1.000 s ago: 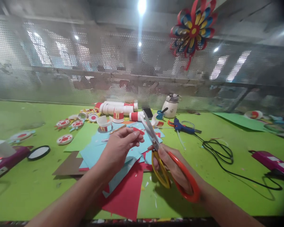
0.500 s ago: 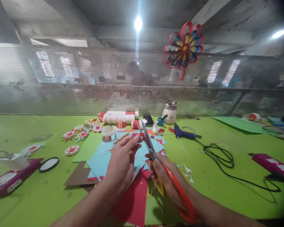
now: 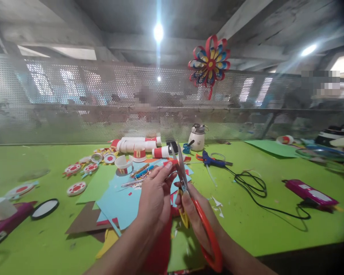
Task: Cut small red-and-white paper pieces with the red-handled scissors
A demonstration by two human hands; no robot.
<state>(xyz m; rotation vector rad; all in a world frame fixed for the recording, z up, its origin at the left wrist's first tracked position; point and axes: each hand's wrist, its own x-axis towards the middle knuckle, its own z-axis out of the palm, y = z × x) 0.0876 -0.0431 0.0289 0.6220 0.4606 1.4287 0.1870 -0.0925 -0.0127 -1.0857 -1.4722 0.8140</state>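
Observation:
My right hand (image 3: 193,214) grips a pair of scissors (image 3: 199,225) with orange and yellow handles, the steel blades pointing up and away over the table. My left hand (image 3: 156,196) pinches a small red paper piece (image 3: 172,163) at its fingertips, right beside the blades. Below both hands lies a loose stack of light blue paper sheets (image 3: 122,198) over a red sheet (image 3: 160,248) and a brown card (image 3: 84,221).
White cups with red bands (image 3: 137,145) and round red-and-white cutouts (image 3: 76,188) lie at the back left of the green table (image 3: 260,225). A blue glue gun (image 3: 210,159) trails a black cable (image 3: 258,189). A magenta tool (image 3: 309,193) lies right. A perforated screen backs the table.
My left hand has come closer to the scissor blades with the red piece, and the blades have narrowed. The camera has tilted up and turned right a little.

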